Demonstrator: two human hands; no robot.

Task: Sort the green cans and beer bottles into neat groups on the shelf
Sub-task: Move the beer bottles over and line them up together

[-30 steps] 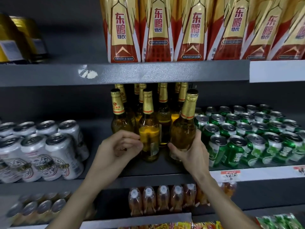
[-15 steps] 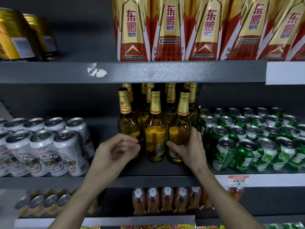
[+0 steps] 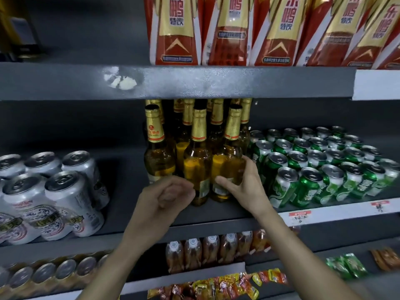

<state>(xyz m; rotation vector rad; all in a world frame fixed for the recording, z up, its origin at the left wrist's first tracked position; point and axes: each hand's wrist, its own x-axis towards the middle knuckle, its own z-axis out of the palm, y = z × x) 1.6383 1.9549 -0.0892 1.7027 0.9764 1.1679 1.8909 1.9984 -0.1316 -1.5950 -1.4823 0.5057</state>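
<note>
Amber beer bottles with gold foil necks stand clustered at the middle of the shelf [image 3: 216, 226]. My right hand [image 3: 242, 182] grips the front right bottle [image 3: 227, 165], which stands upright against the front middle bottle [image 3: 198, 167]. My left hand [image 3: 166, 198] is curled just in front of the middle bottle's base and holds nothing I can see. A third front bottle [image 3: 159, 159] stands to the left. Green cans [image 3: 324, 169] fill the shelf in rows right of the bottles, close to my right hand.
Silver cans [image 3: 54, 191] stand at the shelf's left, with a bare gap between them and the bottles. The upper shelf [image 3: 194, 83], carrying red and gold cartons [image 3: 227, 29], hangs low over the bottle tops. Small orange drink bottles [image 3: 207, 252] and snack packets [image 3: 216, 286] lie below.
My right hand has brought its bottle from a tilt to upright beside the front bottles. The left hand has stayed curled in front of them. The view has shifted left.
</note>
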